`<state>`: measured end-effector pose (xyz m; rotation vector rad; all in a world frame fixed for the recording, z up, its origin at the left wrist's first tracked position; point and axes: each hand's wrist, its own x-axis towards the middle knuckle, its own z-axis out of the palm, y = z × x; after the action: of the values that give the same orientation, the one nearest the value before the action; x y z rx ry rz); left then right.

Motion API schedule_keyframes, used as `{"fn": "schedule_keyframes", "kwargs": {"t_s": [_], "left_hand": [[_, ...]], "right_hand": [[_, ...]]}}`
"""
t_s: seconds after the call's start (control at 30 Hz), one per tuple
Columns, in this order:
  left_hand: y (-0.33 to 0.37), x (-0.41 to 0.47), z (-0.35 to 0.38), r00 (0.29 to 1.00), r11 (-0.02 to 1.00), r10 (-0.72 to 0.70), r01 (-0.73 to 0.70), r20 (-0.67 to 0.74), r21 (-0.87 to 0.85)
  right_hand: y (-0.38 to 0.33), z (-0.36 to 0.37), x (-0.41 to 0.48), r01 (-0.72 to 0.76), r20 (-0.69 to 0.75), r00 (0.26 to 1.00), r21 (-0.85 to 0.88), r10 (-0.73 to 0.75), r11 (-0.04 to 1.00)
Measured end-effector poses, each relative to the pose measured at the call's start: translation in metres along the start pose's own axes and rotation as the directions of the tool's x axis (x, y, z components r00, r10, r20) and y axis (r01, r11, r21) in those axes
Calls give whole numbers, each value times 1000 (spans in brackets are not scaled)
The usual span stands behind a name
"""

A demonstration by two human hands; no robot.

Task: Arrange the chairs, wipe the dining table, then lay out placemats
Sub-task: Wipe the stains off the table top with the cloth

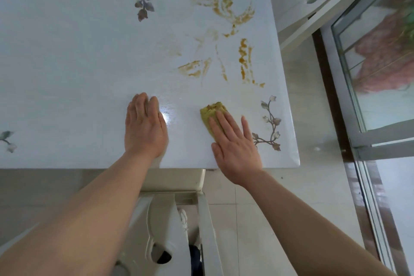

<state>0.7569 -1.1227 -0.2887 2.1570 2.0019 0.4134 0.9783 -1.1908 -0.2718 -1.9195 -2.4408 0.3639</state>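
My right hand (235, 148) presses flat, fingers straight, on a yellow cloth (211, 116) near the desk's (67, 63) front right corner, below orange smears (226, 6), while my left hand (144, 127) rests flat and empty beside it, a chair (170, 231) tucked beneath.

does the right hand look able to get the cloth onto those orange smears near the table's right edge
Probably yes. The right hand presses flat on the cloth, and only bare table lies between it and the nearest orange smears.
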Motion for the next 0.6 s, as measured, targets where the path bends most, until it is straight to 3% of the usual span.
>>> {"fn": "schedule_keyframes", "kwargs": {"t_s": [0.2,0.4,0.6], "left_hand": [[29,-2,0,994,993,-111,110,13,31],[88,-11,19,985,982,-170,167,-26,-84],[120,-11,34,967,968,-250,248,-51,-44]], "right_hand": [[46,-6,-23,-19,11,1000,-16,19,1000],[101,-17,-13,-99,14,995,-46,100,994],[143,-28,24,-54,18,998,-24,54,998]]}}
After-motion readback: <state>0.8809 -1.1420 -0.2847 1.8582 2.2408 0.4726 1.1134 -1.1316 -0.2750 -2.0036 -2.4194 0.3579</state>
